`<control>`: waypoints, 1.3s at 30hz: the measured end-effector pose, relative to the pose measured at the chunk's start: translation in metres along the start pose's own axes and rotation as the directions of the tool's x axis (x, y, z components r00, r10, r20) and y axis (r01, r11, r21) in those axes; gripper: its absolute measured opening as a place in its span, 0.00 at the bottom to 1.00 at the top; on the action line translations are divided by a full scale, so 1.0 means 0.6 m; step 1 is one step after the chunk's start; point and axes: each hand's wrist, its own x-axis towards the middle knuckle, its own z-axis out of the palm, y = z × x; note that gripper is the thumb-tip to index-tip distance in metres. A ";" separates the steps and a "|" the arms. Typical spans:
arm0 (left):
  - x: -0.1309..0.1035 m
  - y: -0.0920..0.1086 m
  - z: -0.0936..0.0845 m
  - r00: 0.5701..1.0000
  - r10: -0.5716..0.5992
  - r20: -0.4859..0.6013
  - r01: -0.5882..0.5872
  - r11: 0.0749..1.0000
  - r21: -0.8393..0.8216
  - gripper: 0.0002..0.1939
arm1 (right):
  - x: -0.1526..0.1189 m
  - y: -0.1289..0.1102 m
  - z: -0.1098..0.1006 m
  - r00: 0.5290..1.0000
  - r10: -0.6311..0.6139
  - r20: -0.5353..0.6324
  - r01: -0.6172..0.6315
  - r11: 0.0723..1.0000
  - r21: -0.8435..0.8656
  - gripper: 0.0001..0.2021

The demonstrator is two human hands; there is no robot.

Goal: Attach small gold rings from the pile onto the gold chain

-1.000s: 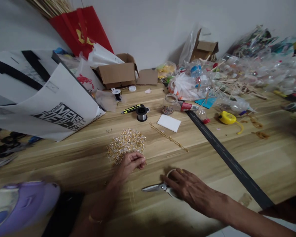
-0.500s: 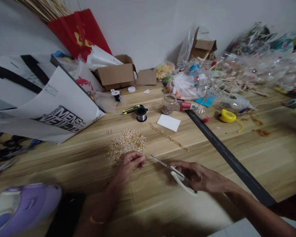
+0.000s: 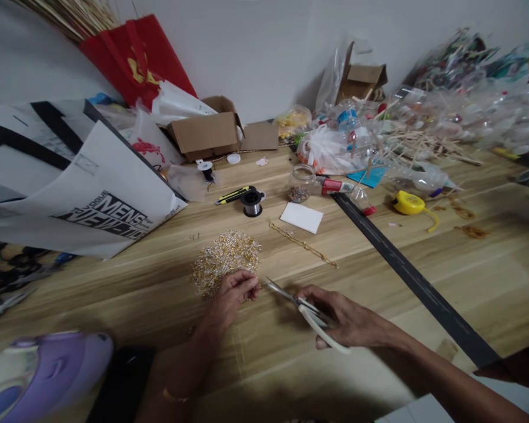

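Note:
My left hand (image 3: pixel 238 289) rests at the near edge of a pile of small gold and clear bead links (image 3: pixel 227 255). Its thumb and forefinger are pinched together, and whatever is between them is too small to make out. To its right, my right hand (image 3: pixel 341 317) is closed around white-handled needle-nose pliers (image 3: pixel 312 320). The thin metal jaws point left, their tips close to my left fingertips. Beyond the hands, a gold beaded chain (image 3: pixel 302 242) lies stretched out on the wooden table (image 3: pixel 264 376).
Behind the pile are a wire spool (image 3: pixel 251 203), a cutter knife (image 3: pixel 233 194), a white card (image 3: pixel 301 217) and a bead jar (image 3: pixel 301 183). A black strip (image 3: pixel 405 273) crosses the right side, near a yellow tape measure (image 3: pixel 408 202). A purple appliance (image 3: pixel 66 373) stands near left.
The pliers have shifted slightly left, their tips now nearer my left fingertips. My right hand's grip on the handles looks a little different. My left hand has stayed about where it was.

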 end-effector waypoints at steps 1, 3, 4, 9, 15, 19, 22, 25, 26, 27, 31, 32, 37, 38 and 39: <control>0.000 -0.001 0.000 1.000 -0.001 -0.001 0.001 1.000 -0.002 0.12 | 0.001 -0.002 0.001 1.000 0.015 -0.004 -0.015 1.000 -0.010 0.28; 0.002 -0.005 -0.001 1.000 -0.001 -0.002 0.001 1.000 0.001 0.12 | 0.004 -0.007 0.004 0.999 0.043 -0.009 -0.044 0.999 -0.027 0.28; 0.003 -0.008 -0.002 1.000 0.001 -0.003 -0.001 1.000 0.003 0.12 | 0.006 -0.008 0.006 0.999 0.043 -0.014 -0.043 0.998 -0.045 0.29; 0.005 -0.016 -0.004 0.999 0.033 0.025 -0.034 0.998 0.061 0.11 | 0.018 -0.012 0.016 0.999 -0.028 -0.017 0.026 0.994 -0.105 0.29; 0.002 -0.011 -0.002 0.994 0.048 0.101 -0.065 0.984 0.166 0.08 | 0.030 -0.016 0.017 0.997 -0.075 -0.019 0.070 0.984 -0.166 0.24; 0.003 -0.007 0.001 0.996 0.035 0.086 -0.050 0.983 0.179 0.08 | 0.035 -0.018 0.017 0.997 -0.069 -0.016 0.066 0.984 -0.164 0.22; 0.003 -0.007 0.001 0.995 0.043 0.091 -0.059 0.980 0.188 0.08 | 0.035 -0.015 0.017 0.998 -0.059 -0.028 0.054 0.987 -0.153 0.18; 0.003 -0.006 0.002 0.995 0.037 0.093 -0.056 0.977 0.207 0.08 | 0.035 -0.010 0.017 0.998 -0.046 -0.031 0.042 0.991 -0.128 0.14; 0.003 -0.006 0.002 0.995 0.030 0.092 -0.049 0.975 0.215 0.08 | 0.035 -0.008 0.017 0.999 -0.042 -0.030 0.038 0.992 -0.121 0.13; 0.002 -0.005 0.002 0.996 0.023 0.091 -0.043 0.975 0.220 0.09 | 0.035 -0.006 0.017 0.999 -0.039 -0.030 0.035 0.993 -0.116 0.13; 0.002 -0.004 0.005 0.997 0.010 0.082 -0.028 0.974 0.226 0.09 | 0.035 -0.003 0.017 0.999 -0.034 -0.025 0.031 0.994 -0.107 0.12; 0.002 -0.005 0.005 0.997 0.011 0.080 -0.028 0.974 0.225 0.09 | 0.036 -0.003 0.017 0.999 -0.037 -0.027 0.034 0.994 -0.108 0.12; 0.002 -0.006 0.004 0.997 0.017 0.074 -0.032 0.975 0.220 0.09 | 0.035 -0.002 0.018 0.997 -0.065 -0.042 0.059 0.991 -0.121 0.11; 0.002 -0.006 0.005 0.997 0.018 0.072 -0.033 0.975 0.219 0.09 | 0.035 -0.001 0.018 0.997 -0.066 -0.044 0.060 0.990 -0.125 0.11; 0.001 -0.006 0.005 0.997 0.019 0.070 -0.034 0.975 0.218 0.09 | 0.035 0.000 0.018 0.997 -0.065 -0.047 0.058 0.990 -0.128 0.11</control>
